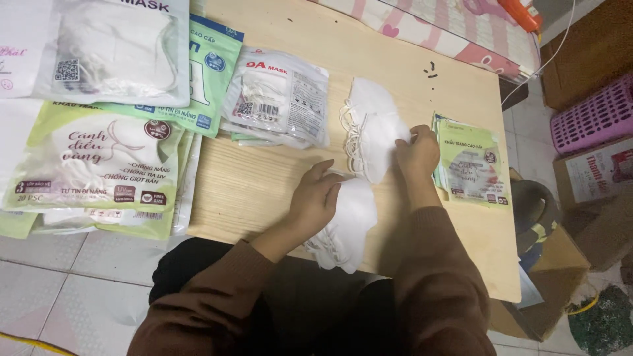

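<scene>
Basically, largest first: low light-wood surface sits on a tiled floor, person in a brown sweater seated at its near edge.

Far left, a big pile of mask packages: pale green and white printed bags, overlapping, hanging partly off the surface's left edge. A clear-fronted white bag lies on top at the back, a teal-green pack just beside it. Next right, a clear plastic pack of white masks, lying flat near the back.

Right edge of the surface: small stack of flat green pouches, just beside the right hand.

Off the surface on the right: cardboard boxes, a pink perforated basket, brown cardboard below. Pink patterned bedding runs behind the surface.

Centre: loose stack of white face masks, ear loops bunched on its left side, resting on the surface. Second bundle of white masks lies at the near edge, overhanging toward the person's lap.

Left hand: fingers loosely curled, resting on and gripping the near bundle's upper left part. Right hand: fingers bent, pinching the right edge of the centre stack. Hands are near each other, not touching.
</scene>
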